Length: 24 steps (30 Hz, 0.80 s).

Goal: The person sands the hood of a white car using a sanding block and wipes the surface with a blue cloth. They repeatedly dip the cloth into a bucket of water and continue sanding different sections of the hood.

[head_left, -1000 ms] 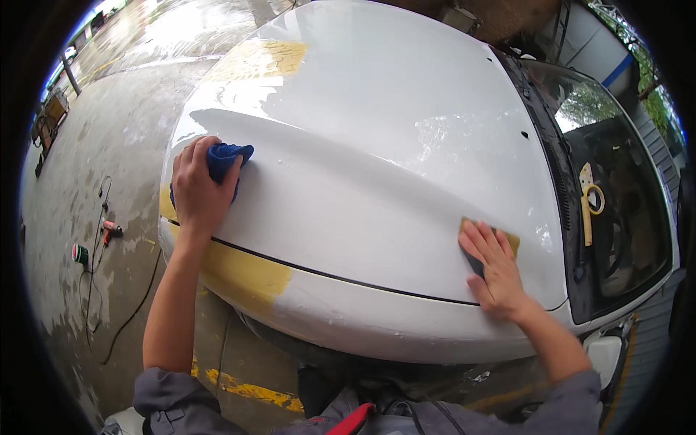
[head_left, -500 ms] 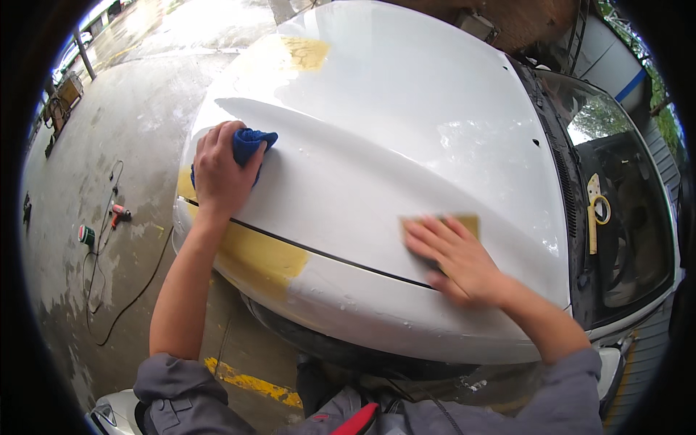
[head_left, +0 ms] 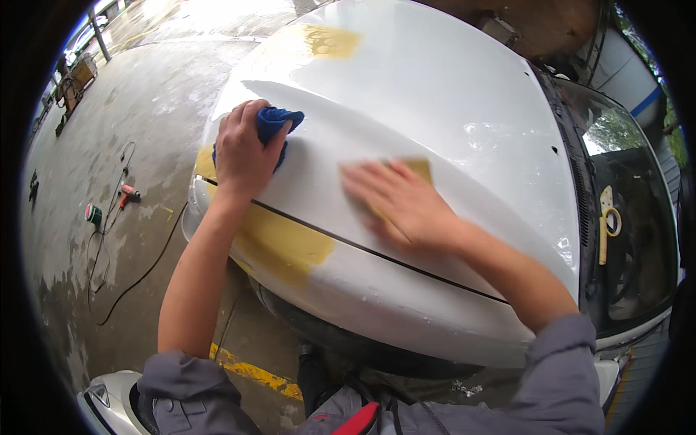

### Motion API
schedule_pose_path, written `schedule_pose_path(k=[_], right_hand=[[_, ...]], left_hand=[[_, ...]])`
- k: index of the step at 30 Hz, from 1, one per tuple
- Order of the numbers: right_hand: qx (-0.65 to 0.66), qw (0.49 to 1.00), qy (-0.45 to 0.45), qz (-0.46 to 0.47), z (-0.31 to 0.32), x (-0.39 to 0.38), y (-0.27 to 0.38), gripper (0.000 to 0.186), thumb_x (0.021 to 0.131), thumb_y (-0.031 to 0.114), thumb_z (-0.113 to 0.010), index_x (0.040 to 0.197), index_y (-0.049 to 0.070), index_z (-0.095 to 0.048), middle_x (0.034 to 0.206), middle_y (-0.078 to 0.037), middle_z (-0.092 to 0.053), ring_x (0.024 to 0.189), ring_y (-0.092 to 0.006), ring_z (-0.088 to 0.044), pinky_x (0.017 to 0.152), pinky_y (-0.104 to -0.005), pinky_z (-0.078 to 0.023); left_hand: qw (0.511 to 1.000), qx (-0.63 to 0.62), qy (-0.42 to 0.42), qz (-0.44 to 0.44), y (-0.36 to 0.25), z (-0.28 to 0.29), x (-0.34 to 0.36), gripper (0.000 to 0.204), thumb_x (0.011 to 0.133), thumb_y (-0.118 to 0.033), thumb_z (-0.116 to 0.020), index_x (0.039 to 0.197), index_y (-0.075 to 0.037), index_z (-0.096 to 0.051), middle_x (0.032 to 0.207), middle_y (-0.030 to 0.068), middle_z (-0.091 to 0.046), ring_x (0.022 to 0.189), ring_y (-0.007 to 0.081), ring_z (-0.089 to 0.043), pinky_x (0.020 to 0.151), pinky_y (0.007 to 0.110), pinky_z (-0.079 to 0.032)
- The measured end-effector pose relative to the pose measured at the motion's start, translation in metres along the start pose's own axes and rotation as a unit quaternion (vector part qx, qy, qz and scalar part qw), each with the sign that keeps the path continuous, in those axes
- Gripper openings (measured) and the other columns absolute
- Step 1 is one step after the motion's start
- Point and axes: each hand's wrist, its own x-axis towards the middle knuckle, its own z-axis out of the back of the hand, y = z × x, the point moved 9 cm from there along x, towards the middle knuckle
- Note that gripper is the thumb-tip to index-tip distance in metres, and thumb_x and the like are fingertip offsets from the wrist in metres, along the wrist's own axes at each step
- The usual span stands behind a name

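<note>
Bunched in my left hand (head_left: 245,148) is a dark blue cloth (head_left: 272,123), which rests on the front edge of a car's white hood (head_left: 464,94). My right hand (head_left: 406,210), smeared by motion, lies over a yellowish-brown piece of sandpaper (head_left: 419,170) on the middle of the hood's near side. Its fingers press the sheet against the paint and partly cover it. Below both hands a dark gap divides the hood from the fender (head_left: 384,301), which has a yellow patch (head_left: 286,246) near its front end. Water drops dot the white paint.
Another yellow patch (head_left: 332,42) marks the hood's far front. Behind the windshield (head_left: 641,188) lies a yellow ring-shaped roll (head_left: 614,222). On the wet concrete floor at left are a red-and-black power tool (head_left: 129,194), a green can (head_left: 93,213) and a cable (head_left: 143,291).
My right hand has slid the sandpaper left and away from me over the hood. My left hand keeps its place on the cloth, while the whole view has shifted slightly.
</note>
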Motion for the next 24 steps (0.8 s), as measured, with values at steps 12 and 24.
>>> schedule_pose_path(k=[12,24], right_hand=[[0.022,1.0,0.012,-0.004,0.008,0.03,0.007,0.065,0.11,0.043,-0.041,0.163,0.007,-0.039,0.173,-0.015,-0.033,0.162,-0.0332,-0.025,0.131,-0.0517,-0.019],[0.006,0.983,0.126,-0.13,0.002,-0.171,0.034,0.073,0.108,0.055,-0.043,0.166,0.012,-0.037,0.176,-0.01,-0.028,0.164,-0.032,-0.021,0.132,-0.0523,-0.009]], left_hand=[[0.999,-0.047,0.003,0.018,-0.007,-0.014,0.002,0.039,0.094,-0.029,-0.079,0.123,-0.007,-0.067,0.12,0.0169,-0.071,0.111,0.0426,-0.064,0.097,0.049,-0.052],[1.0,0.031,-0.001,-0.003,-0.002,-0.011,-0.005,0.037,0.094,-0.027,-0.08,0.122,-0.007,-0.067,0.119,0.0172,-0.072,0.112,0.0411,-0.066,0.098,0.048,-0.053]])
